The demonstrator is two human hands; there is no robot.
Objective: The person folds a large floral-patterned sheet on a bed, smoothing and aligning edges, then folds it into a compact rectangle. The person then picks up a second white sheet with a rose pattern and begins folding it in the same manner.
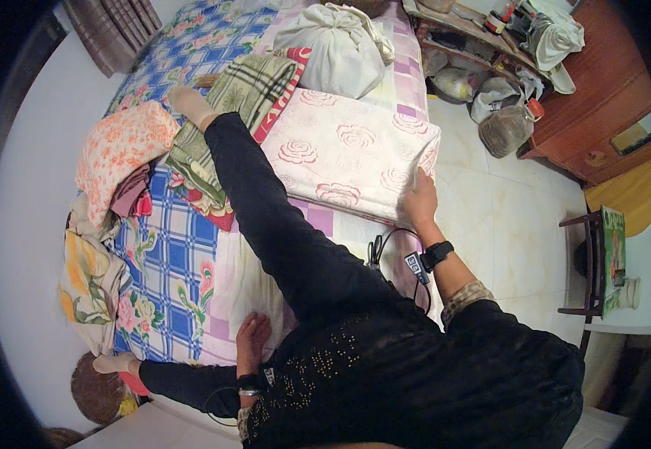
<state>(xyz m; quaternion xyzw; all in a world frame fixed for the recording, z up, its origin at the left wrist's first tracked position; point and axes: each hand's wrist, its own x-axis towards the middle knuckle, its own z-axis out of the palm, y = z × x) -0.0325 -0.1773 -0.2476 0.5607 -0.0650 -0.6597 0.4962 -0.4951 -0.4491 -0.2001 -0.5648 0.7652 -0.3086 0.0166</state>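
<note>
I sit on a bed with my black-trousered legs spread. My right hand point(421, 200) is closed on the near right corner of a folded white quilt point(318, 146) printed with red roses, its thumb on top. The quilt's fold hides some of the fingers. Near my lap, my left hand point(253, 338) rests by a pale sheet point(243, 288), loosely open with nothing seen in it. A folded green and red blanket point(250, 82) lies left of the quilt, partly under my leg.
A tied white cloth bundle point(333, 45) sits beyond the quilt. Orange-flowered fabric point(123, 153) and a yellow-patterned cloth point(89, 277) lie at the left. A cable with a small control box point(417, 268) hangs by my right wrist. Right of the bed are a plastic jug point(506, 131) and stool point(598, 262).
</note>
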